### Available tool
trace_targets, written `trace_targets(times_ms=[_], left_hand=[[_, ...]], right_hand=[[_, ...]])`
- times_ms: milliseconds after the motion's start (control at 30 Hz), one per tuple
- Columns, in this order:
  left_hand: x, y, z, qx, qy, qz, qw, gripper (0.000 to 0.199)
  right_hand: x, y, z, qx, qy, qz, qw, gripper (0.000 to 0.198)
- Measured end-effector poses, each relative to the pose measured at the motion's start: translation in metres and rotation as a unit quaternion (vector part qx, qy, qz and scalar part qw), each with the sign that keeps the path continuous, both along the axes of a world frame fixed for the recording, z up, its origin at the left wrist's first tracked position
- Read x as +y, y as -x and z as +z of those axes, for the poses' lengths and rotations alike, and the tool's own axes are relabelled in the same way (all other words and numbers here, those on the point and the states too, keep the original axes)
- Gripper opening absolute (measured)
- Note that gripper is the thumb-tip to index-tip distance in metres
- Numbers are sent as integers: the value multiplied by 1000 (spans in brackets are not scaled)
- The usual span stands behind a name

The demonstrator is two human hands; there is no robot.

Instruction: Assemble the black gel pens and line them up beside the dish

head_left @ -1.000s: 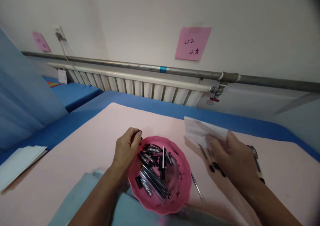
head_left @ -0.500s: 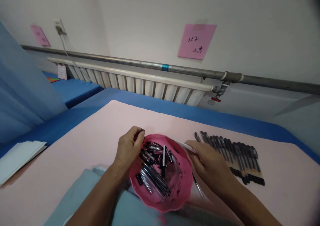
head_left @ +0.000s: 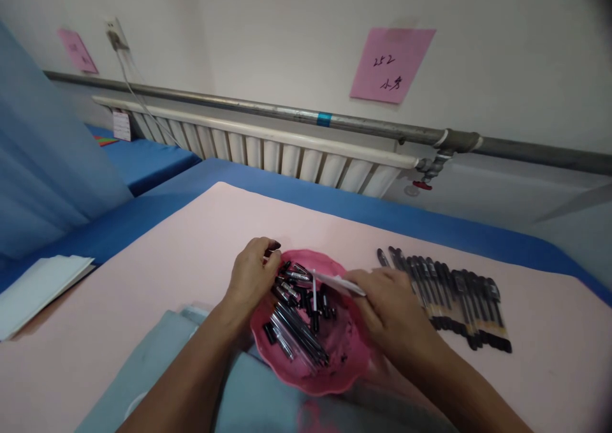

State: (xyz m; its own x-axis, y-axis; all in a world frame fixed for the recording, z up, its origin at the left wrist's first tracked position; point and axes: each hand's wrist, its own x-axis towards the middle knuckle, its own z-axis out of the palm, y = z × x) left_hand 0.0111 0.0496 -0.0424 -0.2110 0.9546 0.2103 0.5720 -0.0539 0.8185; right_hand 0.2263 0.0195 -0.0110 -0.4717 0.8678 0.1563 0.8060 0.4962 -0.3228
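Observation:
A pink scalloped bowl [head_left: 351, 379] holds pen caps [head_left: 289, 289], clear pen barrels [head_left: 294, 337], a white stick with a black end [head_left: 314, 305] and small dark bits. At its far left rim, my left hand [head_left: 253, 270] has its fingers curled together; something dark shows at the fingertips, but I cannot tell what it is. My right hand [head_left: 389, 302] is closed on a thin white strip [head_left: 337, 282], blurred, which reaches over the right side of the bowl. Right of that hand, a row of black-capped pens [head_left: 459, 299] lies side by side on the pink table cover.
A blue-edged table with a pink cover [head_left: 201, 242] stands against a radiator [head_left: 272, 155] and pipe [head_left: 392, 127]. White papers [head_left: 41, 293] lie at the left. Light blue cloth [head_left: 153, 356] is in front, and a blue curtain [head_left: 38, 152] hangs at far left.
The white strip in my right hand has swung lower over the bowl and looks broader. My left hand has shifted slightly right at the rim. The whole view has moved a little.

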Motion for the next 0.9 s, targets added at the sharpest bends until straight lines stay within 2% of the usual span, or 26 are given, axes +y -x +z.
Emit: trace_targets(times_ms=[67, 167, 300, 433, 533, 633, 700, 900], left_hand=[[-1, 0, 1, 26, 21, -12, 999, 18], [-2, 0, 3, 54, 42, -24, 997, 21], [-2, -1, 4, 77, 49, -28, 995, 20], [-2, 1, 3, 74, 48, -30, 996, 20], [-2, 1, 2, 78, 50, -33, 995, 21], [-3, 1, 4, 74, 58, -35, 995, 22], [-4, 0, 5, 71, 63, -34, 995, 22], [-4, 0, 6, 72, 71, -35, 994, 21]], right_hand=[[2, -4, 4, 25, -30, -38, 999, 21], [3, -4, 3, 38, -23, -37, 998, 23], [-1, 8, -8, 41, 8, 51, 998, 25], [-4, 12, -12, 9, 76, 130, 989, 23], [-1, 2, 0, 57, 53, 83, 994, 27], [3, -9, 14, 83, -52, -5, 995, 33], [4, -14, 18, 70, -85, -24, 994, 32], [1, -8, 8, -48, -31, 20, 998, 23]])
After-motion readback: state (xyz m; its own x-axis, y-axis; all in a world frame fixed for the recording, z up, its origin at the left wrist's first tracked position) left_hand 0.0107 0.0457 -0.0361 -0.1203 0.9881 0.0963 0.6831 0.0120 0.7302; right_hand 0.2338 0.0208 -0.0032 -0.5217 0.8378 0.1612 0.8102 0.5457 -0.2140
